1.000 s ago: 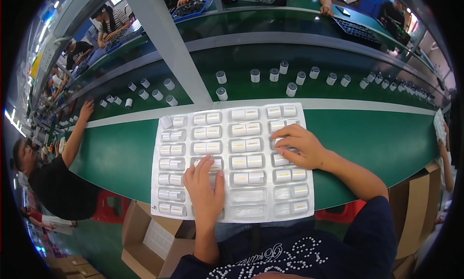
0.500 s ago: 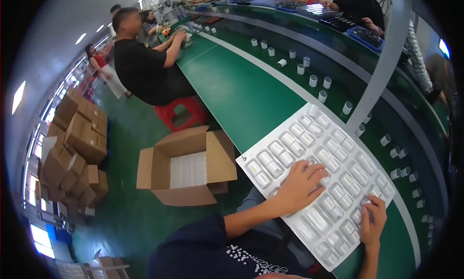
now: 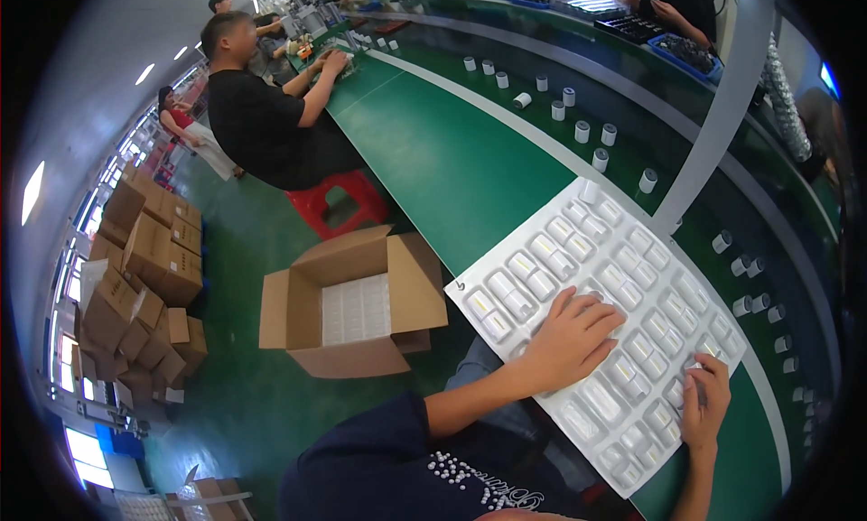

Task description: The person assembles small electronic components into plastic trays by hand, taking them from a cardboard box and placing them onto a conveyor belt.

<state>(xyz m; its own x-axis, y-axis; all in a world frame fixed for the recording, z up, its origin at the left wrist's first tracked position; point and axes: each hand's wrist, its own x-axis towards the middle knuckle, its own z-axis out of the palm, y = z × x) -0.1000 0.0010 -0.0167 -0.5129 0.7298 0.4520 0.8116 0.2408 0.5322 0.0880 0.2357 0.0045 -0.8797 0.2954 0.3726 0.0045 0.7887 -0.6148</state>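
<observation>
A white plastic tray (image 3: 591, 411) with rows of moulded pockets lies tilted across the green bench, its near edge over my lap. White cylindrical parts (image 3: 542, 247) fill many pockets; some pockets in the lower rows look bare. My left hand (image 3: 573, 340) rests on the middle of the tray, fingers spread and partly covering the pockets under it. At the tray's right edge is my right hand (image 3: 706, 402), fingers apart and bent over the outer pockets, with nothing visible in its grip. Several white cylinders (image 3: 600, 160) stand on the dark green conveyor beyond the tray.
An open cardboard box (image 3: 307, 349) with similar trays inside stands on the floor to the left. A grey metal post (image 3: 709, 128) rises behind the tray. A co-worker (image 3: 262, 115) sits by a red stool (image 3: 339, 205) up the bench. Stacked cartons (image 3: 149, 268) line the far left.
The view has shifted slightly, so the bench and conveyor sit a little higher. Both hands stay at about the same places on the tray.
</observation>
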